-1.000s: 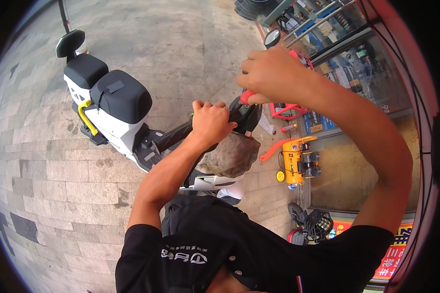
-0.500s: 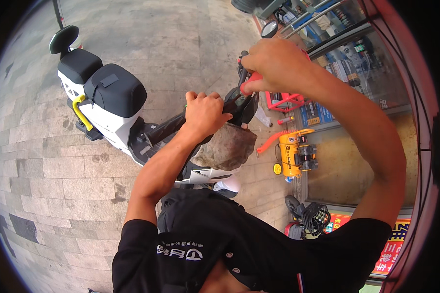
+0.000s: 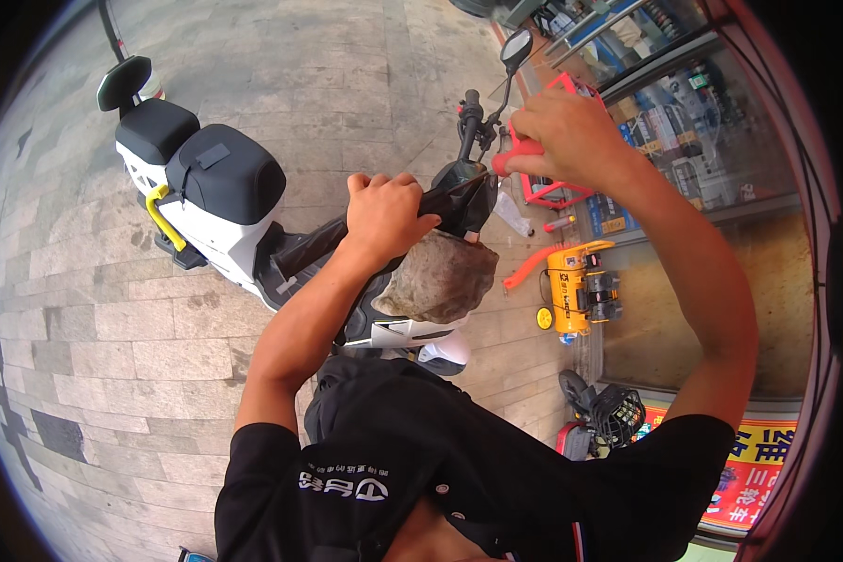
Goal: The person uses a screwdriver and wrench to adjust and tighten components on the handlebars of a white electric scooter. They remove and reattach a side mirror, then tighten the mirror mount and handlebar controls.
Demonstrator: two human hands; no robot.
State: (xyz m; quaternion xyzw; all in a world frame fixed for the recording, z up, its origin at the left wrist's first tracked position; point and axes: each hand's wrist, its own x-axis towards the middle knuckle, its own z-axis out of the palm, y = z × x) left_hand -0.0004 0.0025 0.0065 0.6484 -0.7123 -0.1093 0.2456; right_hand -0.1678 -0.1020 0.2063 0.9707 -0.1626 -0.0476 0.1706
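A white electric scooter (image 3: 239, 253) with black seats stands before me. My left hand (image 3: 384, 217) is closed over a dark bar at its front; the fingers' far side is hidden. My right hand (image 3: 571, 133) grips a red-handled screwdriver (image 3: 517, 156), its thin shaft slanting toward the dark handlebar centre (image 3: 459, 180). Whether the tip touches anything I cannot tell. Beyond the centre, the far handlebar grip (image 3: 471, 112) and a round mirror (image 3: 516, 49) stick up. Below my left hand sits a rough grey-brown lump (image 3: 440, 278), its material unclear.
To the right stand a yellow air compressor (image 3: 571, 295) with a red hose and a red metal rack (image 3: 545, 192). Behind them is a glass shopfront (image 3: 712, 290). A small wheeled thing with a black basket (image 3: 618, 412) is at lower right. Paving (image 3: 131, 356) spreads left.
My right hand has moved right and slightly down with the screwdriver, away from the far grip, uncovering that grip and more of the mirror. My left hand stays in place.
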